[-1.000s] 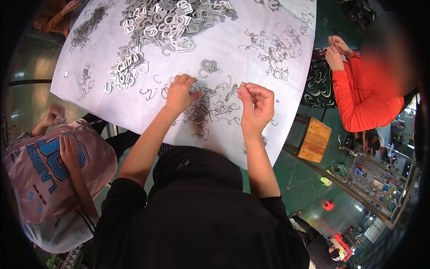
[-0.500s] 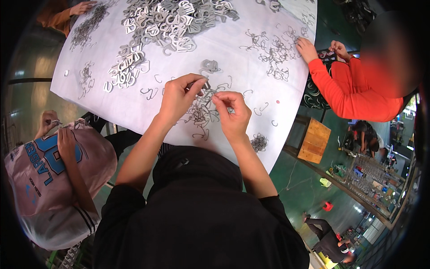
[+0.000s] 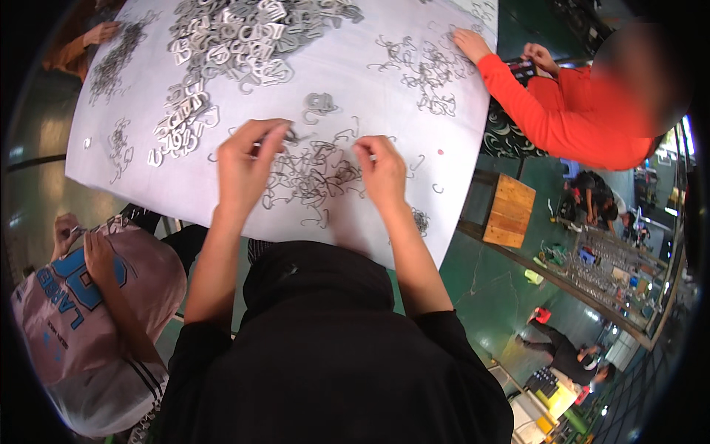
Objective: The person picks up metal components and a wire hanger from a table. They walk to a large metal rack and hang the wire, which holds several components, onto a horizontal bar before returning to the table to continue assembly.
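Note:
My left hand point(image 3: 248, 163) is closed, thumb against fingers, on a small grey piece point(image 3: 292, 137) that sticks out past the fingertips; blur hides its exact shape. A loose heap of thin bent wire hooks point(image 3: 307, 177) lies on the white-covered table point(image 3: 200, 189) between my hands. At the heap's right side my right hand point(image 3: 384, 174) has its thumb and forefinger drawn together; what they hold, if anything, does not show. Several grey plastic clips point(image 3: 320, 102) sit in a little cluster beyond the heap.
A big pile of grey and white plastic clips point(image 3: 229, 44) covers the far side. More wire hooks point(image 3: 436, 74) lie by a co-worker's hand point(image 3: 472, 46) at right. Another person point(image 3: 96, 296) sits at left. A wooden stool point(image 3: 510, 211) stands right of the table.
My hands have moved apart: the left went leftward with the grey piece, the right stayed near the hooks. The whole view has shifted slightly, and more of the wire heap shows.

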Available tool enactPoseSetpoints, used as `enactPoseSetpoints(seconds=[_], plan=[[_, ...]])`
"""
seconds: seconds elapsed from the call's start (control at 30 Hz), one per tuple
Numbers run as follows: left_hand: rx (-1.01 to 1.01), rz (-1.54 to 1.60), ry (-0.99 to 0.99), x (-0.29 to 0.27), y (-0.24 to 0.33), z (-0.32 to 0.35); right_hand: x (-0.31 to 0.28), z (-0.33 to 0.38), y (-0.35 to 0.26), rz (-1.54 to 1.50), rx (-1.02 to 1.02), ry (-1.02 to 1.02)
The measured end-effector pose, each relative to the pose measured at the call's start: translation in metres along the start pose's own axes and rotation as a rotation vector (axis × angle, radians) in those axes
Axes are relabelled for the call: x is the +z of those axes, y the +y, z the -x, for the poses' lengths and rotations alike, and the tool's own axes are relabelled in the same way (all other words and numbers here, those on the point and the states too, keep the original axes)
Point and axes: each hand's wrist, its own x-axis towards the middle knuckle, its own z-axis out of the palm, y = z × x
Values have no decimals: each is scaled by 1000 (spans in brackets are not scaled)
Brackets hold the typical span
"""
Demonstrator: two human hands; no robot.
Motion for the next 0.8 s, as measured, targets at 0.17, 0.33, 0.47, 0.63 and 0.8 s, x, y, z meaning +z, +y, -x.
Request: enactPoseSetpoints(seconds=[0.17,0.33,0.47,0.63,0.8], plan=[[-51,29,58,-17,-5,-10,-60,7,100,246,330,96],[-84,24,101,-25,-8,-11,-82,19,123,316,501,95],[-81,20,85,-26,-7,-9,-70,19,121,315,473,58],[-84,44,76,-19,-6,-7,-42,-19,92,288,231,-86],[-63,56,64,-15,2,-4,-31,-49,89,510,95,-436]])
